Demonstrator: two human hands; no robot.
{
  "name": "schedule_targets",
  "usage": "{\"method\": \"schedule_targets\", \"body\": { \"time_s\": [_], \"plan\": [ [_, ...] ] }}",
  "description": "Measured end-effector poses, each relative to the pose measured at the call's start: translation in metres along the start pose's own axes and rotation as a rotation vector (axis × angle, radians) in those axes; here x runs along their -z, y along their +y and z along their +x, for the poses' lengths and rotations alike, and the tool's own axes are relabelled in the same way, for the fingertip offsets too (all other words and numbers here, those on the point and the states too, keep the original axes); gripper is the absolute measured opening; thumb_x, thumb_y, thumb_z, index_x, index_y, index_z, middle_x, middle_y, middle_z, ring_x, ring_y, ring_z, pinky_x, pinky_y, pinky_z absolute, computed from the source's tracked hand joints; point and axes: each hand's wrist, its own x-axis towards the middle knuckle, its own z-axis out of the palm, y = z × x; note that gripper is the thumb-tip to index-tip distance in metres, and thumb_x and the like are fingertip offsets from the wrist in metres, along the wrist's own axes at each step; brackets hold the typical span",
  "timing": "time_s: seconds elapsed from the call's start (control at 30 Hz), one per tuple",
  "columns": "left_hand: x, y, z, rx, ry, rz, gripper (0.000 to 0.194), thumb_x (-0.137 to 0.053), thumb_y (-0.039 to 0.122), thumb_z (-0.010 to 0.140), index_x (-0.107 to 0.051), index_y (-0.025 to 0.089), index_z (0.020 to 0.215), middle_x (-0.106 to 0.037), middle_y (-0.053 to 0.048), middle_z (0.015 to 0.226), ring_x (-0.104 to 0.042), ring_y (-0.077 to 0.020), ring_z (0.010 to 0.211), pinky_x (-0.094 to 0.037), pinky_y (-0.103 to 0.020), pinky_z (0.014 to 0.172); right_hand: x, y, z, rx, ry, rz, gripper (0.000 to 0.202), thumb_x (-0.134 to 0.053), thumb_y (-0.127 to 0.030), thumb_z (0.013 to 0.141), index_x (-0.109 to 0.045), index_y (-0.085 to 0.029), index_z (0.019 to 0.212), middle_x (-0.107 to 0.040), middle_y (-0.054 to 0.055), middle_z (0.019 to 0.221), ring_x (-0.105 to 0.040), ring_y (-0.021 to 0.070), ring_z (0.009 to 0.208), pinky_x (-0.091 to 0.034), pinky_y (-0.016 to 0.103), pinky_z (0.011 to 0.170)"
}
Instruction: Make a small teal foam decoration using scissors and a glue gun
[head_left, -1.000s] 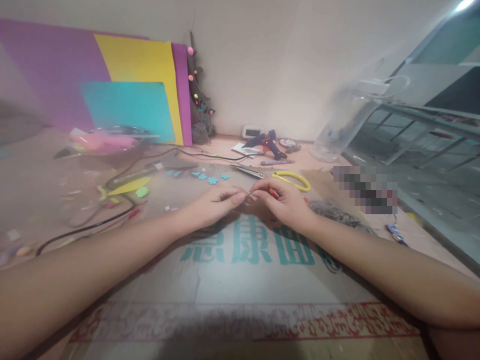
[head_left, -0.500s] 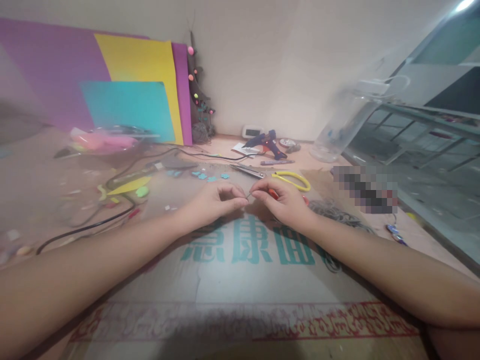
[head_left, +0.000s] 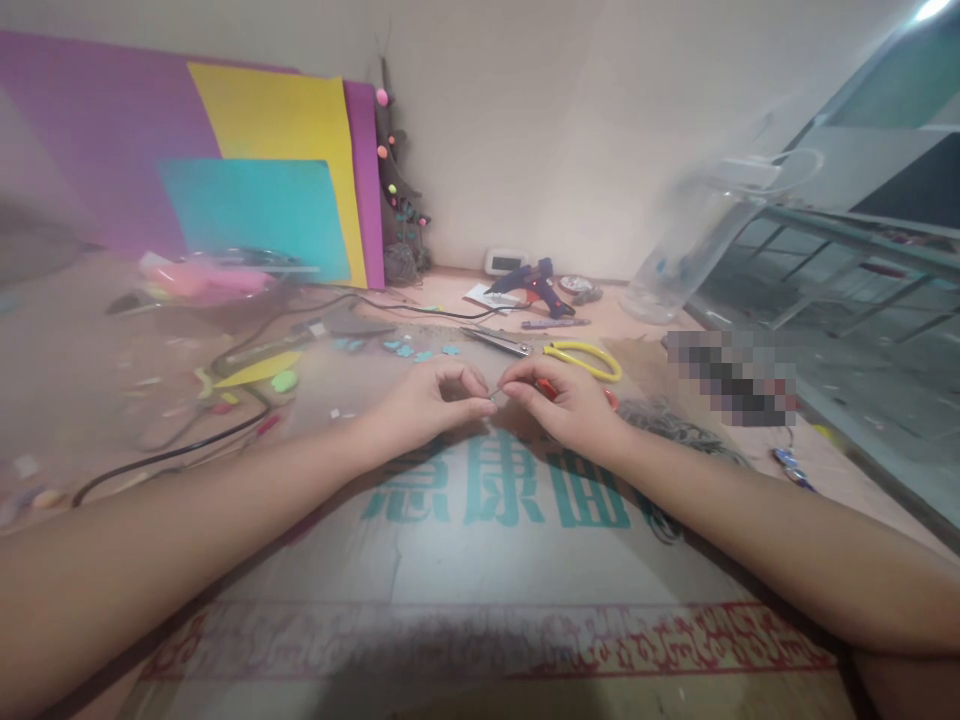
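Note:
My left hand [head_left: 431, 408] and my right hand [head_left: 574, 408] meet over a sheet of printed cardboard [head_left: 450, 570] with green characters. Between their fingertips is a short, thin grey strand [head_left: 495, 393], pinched from both sides; its exact kind is too small to tell. Just beyond the hands lie scissors [head_left: 499, 343] with a yellow handle loop. Something red [head_left: 610, 399] shows partly from behind my right hand. A loose tangle of grey cord [head_left: 667, 430] lies beside my right wrist, partly under the forearm. Small blue flower-shaped pieces [head_left: 405, 352] are scattered past my left hand.
A blue glue gun [head_left: 538, 287] stands near the wall beside a white digital display [head_left: 506, 262]. Purple, yellow and blue sheets [head_left: 255, 215] lean at back left. A black cable [head_left: 172, 455] crosses the left side. At right stands a clear plastic container [head_left: 664, 275].
Hardly anything differs. Both hands keep their pinch in the same place, with the view shifted very slightly.

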Motion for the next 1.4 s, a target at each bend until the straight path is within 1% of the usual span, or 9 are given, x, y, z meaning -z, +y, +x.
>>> {"method": "schedule_targets", "body": {
  "time_s": [0.1, 0.17, 0.27, 0.4, 0.6, 1.0, 1.2, 1.33, 1.4],
  "plan": [
    [-0.0005, 0.0, 0.0005, 0.002, 0.026, 0.034, 0.02, -0.071, 0.033, 0.078, -0.062, 0.017, 0.069, -0.064, -0.001, 0.075, -0.06, -0.0145, 0.072, -0.047, -0.027, 0.069, -0.0004, 0.0004, -0.0007, -0.008, -0.009, 0.003, 0.011, -0.061, -0.025, 0.09, -0.069, -0.02, 0.096, -0.068, -0.001, 0.074, -0.061, 0.0128, 0.066, -0.046, 0.024, 0.061],
    [-0.0009, 0.0, 0.0009, -0.004, 0.026, 0.049, 0.02, -0.071, 0.033, 0.077, -0.062, 0.017, 0.069, -0.063, 0.0, 0.074, -0.058, -0.0135, 0.07, -0.046, -0.026, 0.066, -0.0002, 0.0003, -0.001, 0.009, -0.03, 0.0, 0.021, -0.062, -0.025, 0.089, -0.068, -0.022, 0.109, -0.066, -0.003, 0.071, -0.056, 0.0116, 0.06, -0.044, 0.024, 0.057],
    [-0.0014, 0.0006, 0.001, -0.016, 0.009, 0.065, 0.021, -0.07, 0.032, 0.079, -0.061, 0.017, 0.068, -0.063, 0.0, 0.074, -0.057, -0.0129, 0.069, -0.045, -0.025, 0.065, 0.0005, 0.0001, -0.0007, 0.083, -0.063, -0.014, 0.029, -0.062, -0.023, 0.089, -0.066, -0.024, 0.118, -0.07, -0.001, 0.081, -0.058, 0.0121, 0.064, -0.045, 0.025, 0.06],
    [-0.0015, 0.0016, 0.0, -0.018, 0.007, 0.084, 0.022, -0.071, 0.033, 0.078, -0.06, 0.017, 0.068, -0.063, 0.0, 0.073, -0.058, -0.0146, 0.073, -0.045, -0.026, 0.068, 0.0013, 0.0009, 0.0003, 0.205, -0.091, -0.029, 0.018, -0.061, -0.019, 0.089, -0.07, -0.021, 0.105, -0.074, 0.004, 0.092, -0.065, 0.0153, 0.08, -0.049, 0.028, 0.073],
    [-0.0008, 0.0038, -0.0018, -0.044, -0.023, 0.092, 0.021, -0.07, 0.034, 0.079, -0.062, 0.017, 0.07, -0.067, -0.003, 0.082, -0.061, -0.0169, 0.08, -0.048, -0.029, 0.075, 0.0022, -0.0004, 0.0004, 0.252, -0.099, -0.07, 0.007, -0.062, -0.021, 0.089, -0.069, -0.019, 0.089, -0.071, 0.002, 0.077, -0.062, 0.014, 0.07, -0.047, 0.028, 0.071],
    [-0.0005, 0.0053, -0.0009, -0.036, -0.011, 0.131, 0.021, -0.069, 0.034, 0.078, -0.061, 0.017, 0.068, -0.065, -0.003, 0.08, -0.061, -0.0169, 0.08, -0.048, -0.028, 0.072, 0.0025, -0.0034, 0.0008, 0.209, -0.08, -0.084, 0.018, -0.06, -0.028, 0.092, -0.069, -0.019, 0.08, -0.068, 0.0, 0.07, -0.06, 0.013, 0.066, -0.045, 0.027, 0.067],
    [-0.0014, 0.0046, -0.0014, -0.04, -0.002, 0.132, 0.017, -0.069, 0.03, 0.078, -0.062, 0.017, 0.069, -0.065, -0.003, 0.082, -0.06, -0.017, 0.081, -0.048, -0.028, 0.072, 0.003, -0.0032, 0.0012, 0.233, -0.08, -0.084, 0.023, -0.056, -0.029, 0.095, -0.068, -0.019, 0.077, -0.066, 0.001, 0.066, -0.058, 0.0123, 0.063, -0.044, 0.026, 0.066],
    [-0.0016, 0.0049, -0.0009, -0.045, 0.004, 0.129, 0.017, -0.069, 0.03, 0.078, -0.062, 0.017, 0.069, -0.065, -0.003, 0.081, -0.06, -0.0168, 0.08, -0.047, -0.027, 0.072, 0.0028, -0.0006, 0.0015, 0.232, -0.112, -0.084, 0.034, -0.05, -0.031, 0.098, -0.065, -0.018, 0.07, -0.063, 0.001, 0.063, -0.056, 0.0121, 0.061, -0.043, 0.027, 0.066],
    [-0.0016, 0.0052, -0.0007, -0.039, 0.004, 0.132, 0.019, -0.069, 0.032, 0.078, -0.062, 0.017, 0.069, -0.065, -0.003, 0.079, -0.06, -0.0165, 0.079, -0.046, -0.026, 0.071, 0.0023, 0.0016, 0.0013, 0.191, -0.13, -0.074, 0.033, -0.051, -0.035, 0.098, -0.066, -0.018, 0.073, -0.064, 0.001, 0.065, -0.057, 0.0128, 0.063, -0.043, 0.027, 0.067]
  ]
}}
